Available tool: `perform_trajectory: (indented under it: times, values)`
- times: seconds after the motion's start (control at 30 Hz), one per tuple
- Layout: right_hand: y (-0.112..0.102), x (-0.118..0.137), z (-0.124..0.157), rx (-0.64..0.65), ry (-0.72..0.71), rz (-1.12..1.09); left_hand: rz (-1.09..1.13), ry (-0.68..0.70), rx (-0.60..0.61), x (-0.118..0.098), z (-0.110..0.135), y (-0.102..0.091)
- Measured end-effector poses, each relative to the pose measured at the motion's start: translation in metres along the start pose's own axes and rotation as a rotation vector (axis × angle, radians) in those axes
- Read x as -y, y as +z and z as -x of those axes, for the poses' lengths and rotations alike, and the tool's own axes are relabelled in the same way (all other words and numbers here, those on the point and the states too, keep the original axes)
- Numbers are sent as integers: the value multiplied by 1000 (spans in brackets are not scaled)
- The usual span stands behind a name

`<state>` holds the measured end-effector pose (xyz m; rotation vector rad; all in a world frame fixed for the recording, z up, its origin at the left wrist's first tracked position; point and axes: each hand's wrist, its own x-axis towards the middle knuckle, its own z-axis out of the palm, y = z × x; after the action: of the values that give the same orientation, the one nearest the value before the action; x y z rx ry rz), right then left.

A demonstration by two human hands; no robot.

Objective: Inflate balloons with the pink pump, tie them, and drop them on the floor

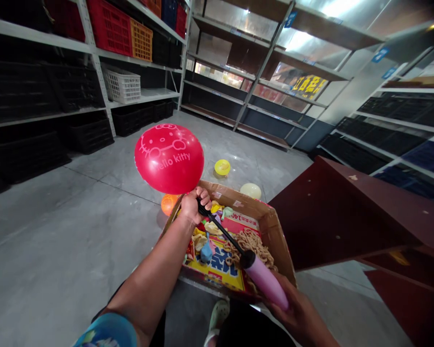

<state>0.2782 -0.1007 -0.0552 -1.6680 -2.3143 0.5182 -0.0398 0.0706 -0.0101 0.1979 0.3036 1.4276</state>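
Note:
My left hand [192, 206] is closed round the black end of a hand balloon pump, right at the neck of a red balloon [169, 159]. That balloon is inflated and printed with a cat face and "hello kitty"; its neck is hidden by my fingers. My right hand [296, 306] wraps the pink barrel of the balloon pump [265, 279], whose thin black rod reaches across to my left hand. Below the pump is an open cardboard box [280, 241]. Limp balloons [206, 248] in several colours and a heap of tan cord-like pieces [251, 246] lie inside it.
Inflated balloons lie on the floor past the box: yellow [222, 167], pale cream [250, 190] and orange [169, 204]. Dark red boards [332, 217] stand close on the right. Shelving with crates [123, 86] lines the left; metal racks [238, 101] stand at the back.

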Motion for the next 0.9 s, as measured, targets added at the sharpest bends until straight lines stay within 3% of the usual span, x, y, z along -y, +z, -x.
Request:
perform_trajectory:
  times: [0.1,0.23,0.43,0.53,0.77,0.9]
  values:
    - [7,12,-11,-13,-3,16,-3,4,3,3,-1,-1]
    - [17,46,-44,-66,21,28,-32,-29,18,12,0,-1]
    - [17,91,-82,-35,78,-9,-68,-68,16,18,3,0]
    - [13,84,-75,-12,50,-39,-76,-73,16,11,3,0]
    - [2,16,-25,111,30,-72,-71,6,-45,-6,0,-3]
    - [6,8,-18,88,40,-30,-52,46,-49,-10,-2,-6]
